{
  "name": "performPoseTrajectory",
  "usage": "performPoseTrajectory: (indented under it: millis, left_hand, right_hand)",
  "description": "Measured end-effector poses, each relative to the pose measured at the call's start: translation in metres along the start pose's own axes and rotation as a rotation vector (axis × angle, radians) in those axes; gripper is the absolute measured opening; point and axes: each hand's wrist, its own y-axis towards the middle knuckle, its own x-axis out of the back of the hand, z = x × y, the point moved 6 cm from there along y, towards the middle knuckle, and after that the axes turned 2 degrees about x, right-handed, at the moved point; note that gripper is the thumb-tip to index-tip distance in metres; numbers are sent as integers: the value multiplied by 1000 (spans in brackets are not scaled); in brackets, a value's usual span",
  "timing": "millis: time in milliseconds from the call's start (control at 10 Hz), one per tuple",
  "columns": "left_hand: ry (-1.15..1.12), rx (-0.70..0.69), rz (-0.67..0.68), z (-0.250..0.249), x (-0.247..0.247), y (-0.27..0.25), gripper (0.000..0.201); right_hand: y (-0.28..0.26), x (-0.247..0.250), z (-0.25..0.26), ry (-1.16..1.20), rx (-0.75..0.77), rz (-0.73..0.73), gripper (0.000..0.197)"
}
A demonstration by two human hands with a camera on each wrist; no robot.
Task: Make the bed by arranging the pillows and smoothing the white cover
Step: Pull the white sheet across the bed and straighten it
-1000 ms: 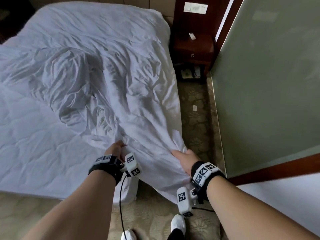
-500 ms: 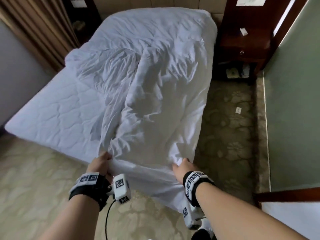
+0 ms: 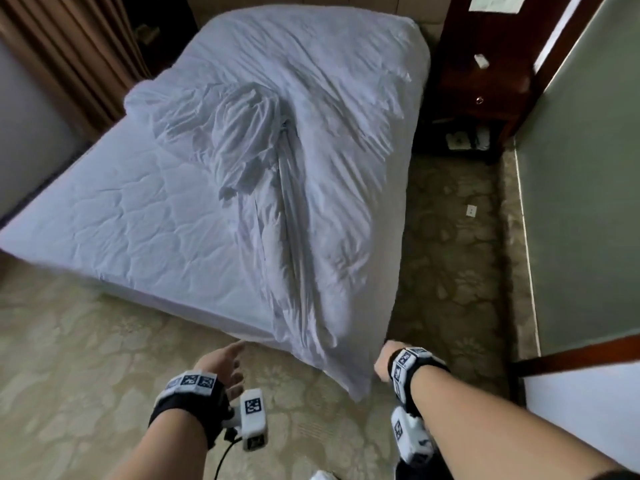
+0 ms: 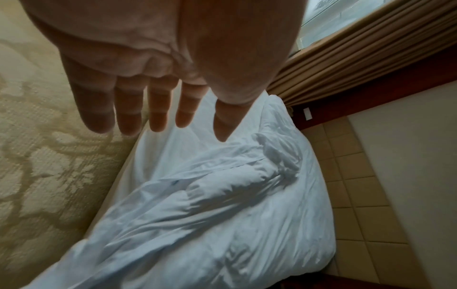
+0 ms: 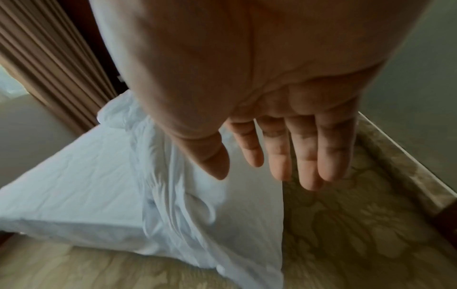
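Note:
The white cover [image 3: 311, 140] lies crumpled along the right half of the bed, with a long bunched ridge running toward the foot, and its corner [image 3: 349, 372] hangs off the foot toward the floor. The quilted mattress [image 3: 131, 216] shows bare on the left. My left hand [image 3: 221, 362] hovers over the carpet just short of the bed's foot, fingers [image 4: 131, 115] straight and holding nothing. My right hand [image 3: 382, 363] hangs beside the hanging corner, fingers [image 5: 306, 156] straight and apart from the cloth. The cover [image 4: 222, 205] [image 5: 178, 195] fills both wrist views. No pillow is in view.
A dark wooden nightstand [image 3: 485, 81] stands at the bed's right head end, with a green wall [image 3: 581, 202] on the right. Brown curtains [image 3: 69, 57] hang at the far left. Patterned carpet [image 3: 86, 358] runs around the foot and right side of the bed.
Both hands held the cover's foot edge before; now they have let go and drawn back from the bed. The cover has settled with its corner hanging off the foot.

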Motion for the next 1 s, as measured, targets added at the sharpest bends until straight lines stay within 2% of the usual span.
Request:
performPoseTrajectory:
  millis: [100,200,300,400,500,600,800,1000]
  left_hand:
    - [-35,-59,46,-38,19,-5,50]
    - [-71,-132,56,-73,23,1,44]
    - [-70,-152,97,-100,6,5,49]
    - [-51,-167,124,-127,-19,18,49]
    - [-51,-168,113,-161,-38,26,46]
    - [-53,-191,94,-208,-43,33,46]
    - [-48,-204,41,-292,-29,53,33]
    - [8,-161,58,-339,-16,90,34]
  right_hand:
    - [-9,32,36,64,68,-99,41]
    - [-5,56,66,63,110,-125,40]
    - [9,69,80,60,131,-116,34]
    - [35,80,90,14,90,-77,20]
    - [64,101,99,63,59,-68,32]
    - [102,133,121,130,79,-87,32]
    - [153,189,193,169,161,-76,20]
    - [179,210,240,226,109,-59,38]
